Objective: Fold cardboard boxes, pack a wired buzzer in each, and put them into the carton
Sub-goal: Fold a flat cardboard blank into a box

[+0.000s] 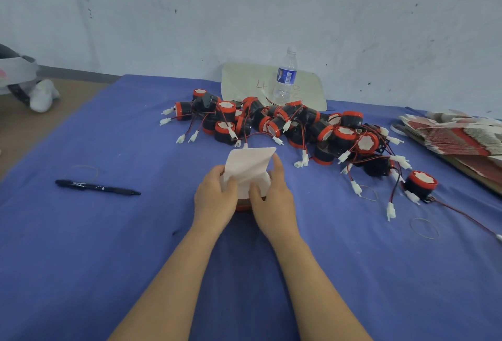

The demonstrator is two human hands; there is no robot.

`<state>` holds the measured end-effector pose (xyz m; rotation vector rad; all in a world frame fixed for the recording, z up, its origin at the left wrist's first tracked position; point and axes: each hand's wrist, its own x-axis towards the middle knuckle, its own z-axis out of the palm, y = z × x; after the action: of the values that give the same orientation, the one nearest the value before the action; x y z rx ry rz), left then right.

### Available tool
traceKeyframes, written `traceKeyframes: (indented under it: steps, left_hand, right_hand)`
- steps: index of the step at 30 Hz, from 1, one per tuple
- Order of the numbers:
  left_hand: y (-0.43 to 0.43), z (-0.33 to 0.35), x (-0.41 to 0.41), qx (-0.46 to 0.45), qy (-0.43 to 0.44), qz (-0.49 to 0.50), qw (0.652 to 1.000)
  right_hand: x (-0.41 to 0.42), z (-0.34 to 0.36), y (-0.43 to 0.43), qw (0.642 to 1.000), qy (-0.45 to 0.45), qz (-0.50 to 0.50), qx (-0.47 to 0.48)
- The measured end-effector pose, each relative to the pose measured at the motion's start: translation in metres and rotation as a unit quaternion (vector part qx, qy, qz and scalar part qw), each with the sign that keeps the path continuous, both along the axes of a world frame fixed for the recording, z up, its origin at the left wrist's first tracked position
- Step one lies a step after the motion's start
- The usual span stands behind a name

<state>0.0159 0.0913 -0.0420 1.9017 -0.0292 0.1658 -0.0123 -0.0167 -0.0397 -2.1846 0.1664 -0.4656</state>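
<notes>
A small cardboard box [248, 168], white inside and red outside, stands on the blue cloth at the middle of the table with its top flap raised. My left hand [214, 199] grips its left side, thumb on the front. My right hand [274, 196] grips its right side, thumb pressing the front flap and fingers behind the lid. A heap of black-and-red wired buzzers [285, 126] with white plugs lies just beyond the box. One more buzzer [419, 184] sits apart at the right. What is inside the box is hidden.
A stack of flat red-and-white box blanks [456, 134] lies at the right edge. A water bottle [285, 77] stands before a pale board [244, 82] against the wall. A black marker [97, 188] lies left. Rubber bands [425, 227] are scattered on the blue cloth [108, 245].
</notes>
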Motion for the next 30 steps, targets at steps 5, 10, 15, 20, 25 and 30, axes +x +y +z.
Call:
traceKeyframes:
  steps: [5,10,15,20,25,30]
  left_hand:
    - [0.003,0.004,0.000,-0.042,-0.035,0.047,0.997]
    - [0.008,0.005,0.003,-0.090,0.024,0.044,0.995]
    - [0.016,0.008,0.010,-0.142,0.088,0.039,0.985]
    - [0.013,0.005,0.006,-0.061,0.027,0.066,0.996]
    - [0.018,0.004,0.008,0.016,0.017,0.058,0.998]
    - [0.023,0.012,0.008,-0.083,0.013,0.014,0.996]
  right_hand:
    - [-0.001,0.003,0.001,0.997,-0.063,-0.032,-0.005]
    - [-0.001,0.002,-0.002,0.998,-0.045,0.012,0.038]
    - [0.002,0.001,-0.008,0.997,-0.009,0.064,-0.031]
    - [0.004,0.000,-0.009,0.989,0.023,0.049,-0.138]
    - [0.002,0.002,-0.010,0.990,0.037,0.046,-0.132]
    - [0.002,0.005,-0.011,0.995,0.013,0.011,-0.098]
